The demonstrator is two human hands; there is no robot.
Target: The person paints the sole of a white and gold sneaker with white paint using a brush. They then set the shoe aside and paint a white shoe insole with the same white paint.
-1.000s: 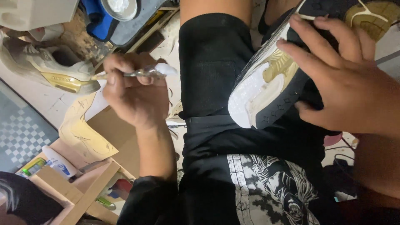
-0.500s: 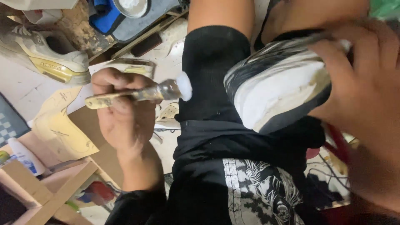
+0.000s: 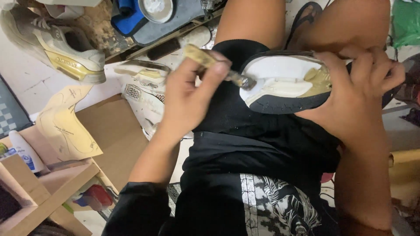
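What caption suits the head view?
Left hand brushes white glue with a brush onto a shoe sole held by the right hand.

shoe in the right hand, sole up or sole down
Sole up. The shoe lies with its white and tan sole facing the camera, gripped by the right hand, the brush tip touching it.

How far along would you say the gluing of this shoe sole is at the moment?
The heel end of the sole already looks coated white. The left hand holds the brush with its tip on the white part, while the right hand steadies the shoe. The yellowish part toward the toe looks uncoated.
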